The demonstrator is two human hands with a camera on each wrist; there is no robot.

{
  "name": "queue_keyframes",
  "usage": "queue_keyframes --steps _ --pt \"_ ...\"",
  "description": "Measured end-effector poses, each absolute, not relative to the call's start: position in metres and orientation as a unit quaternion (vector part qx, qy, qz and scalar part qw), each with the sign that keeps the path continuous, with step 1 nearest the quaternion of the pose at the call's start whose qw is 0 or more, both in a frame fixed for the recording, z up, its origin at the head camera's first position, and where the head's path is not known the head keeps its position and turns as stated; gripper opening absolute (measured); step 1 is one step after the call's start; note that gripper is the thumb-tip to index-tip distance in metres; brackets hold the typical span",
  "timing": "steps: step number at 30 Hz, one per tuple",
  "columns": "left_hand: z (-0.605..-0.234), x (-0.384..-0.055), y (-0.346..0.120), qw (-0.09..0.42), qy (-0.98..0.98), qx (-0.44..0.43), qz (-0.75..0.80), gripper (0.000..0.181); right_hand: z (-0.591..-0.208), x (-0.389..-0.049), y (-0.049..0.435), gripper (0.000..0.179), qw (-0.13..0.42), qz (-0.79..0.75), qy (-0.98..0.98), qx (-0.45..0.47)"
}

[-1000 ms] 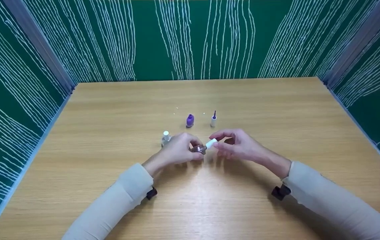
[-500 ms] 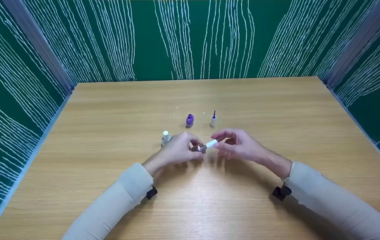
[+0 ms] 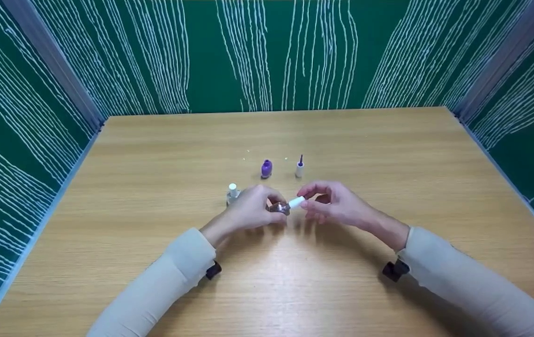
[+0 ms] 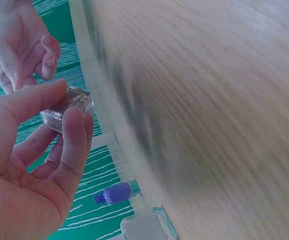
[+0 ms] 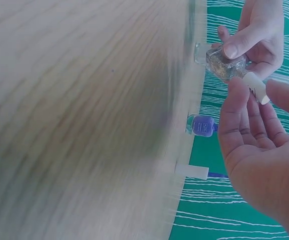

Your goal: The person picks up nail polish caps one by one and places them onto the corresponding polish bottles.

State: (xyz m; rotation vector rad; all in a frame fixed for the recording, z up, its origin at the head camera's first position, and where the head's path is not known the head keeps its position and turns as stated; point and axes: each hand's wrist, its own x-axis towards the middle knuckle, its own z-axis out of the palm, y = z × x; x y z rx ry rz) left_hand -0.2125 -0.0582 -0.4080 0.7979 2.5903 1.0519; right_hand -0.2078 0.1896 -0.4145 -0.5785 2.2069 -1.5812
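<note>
My left hand [image 3: 253,206] holds a small clear nail polish bottle [image 3: 280,208] of glittery brownish polish between thumb and fingers, tilted above the table. Its white cap [image 3: 296,202] points toward my right hand [image 3: 337,202], whose thumb and index finger are around the cap's end. In the right wrist view, the glittery bottle [image 5: 224,62] has the cap [image 5: 256,88] on its neck. Farther back stands an uncapped purple nail polish bottle [image 3: 266,169]. To its right, a white cap with a purple brush [image 3: 300,167] stands brush up.
Another clear bottle with a white cap [image 3: 233,191] stands just beyond my left hand, partly hidden by it. A few tiny white specks lie near the purple bottle on the wooden table [image 3: 365,150]. Green walls with white streaks rise behind and at both sides.
My right fingers have shifted slightly on the cap, leaving more of it visible. The left hand and bottle stay nearly still.
</note>
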Motion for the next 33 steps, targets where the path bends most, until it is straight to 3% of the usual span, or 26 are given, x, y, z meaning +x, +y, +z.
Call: queue_keyframes --steps 17,33 --pt "-0.408 -0.212 -0.059 0.117 0.884 0.272 0.361 0.020 -0.416 -0.208 0.181 0.024 0.181 -0.530 0.803 -0.204" --pt "-0.406 -0.210 -0.061 0.108 0.891 0.271 0.347 0.016 -0.417 -0.206 0.175 0.022 0.122 -0.464 0.843 -0.242"
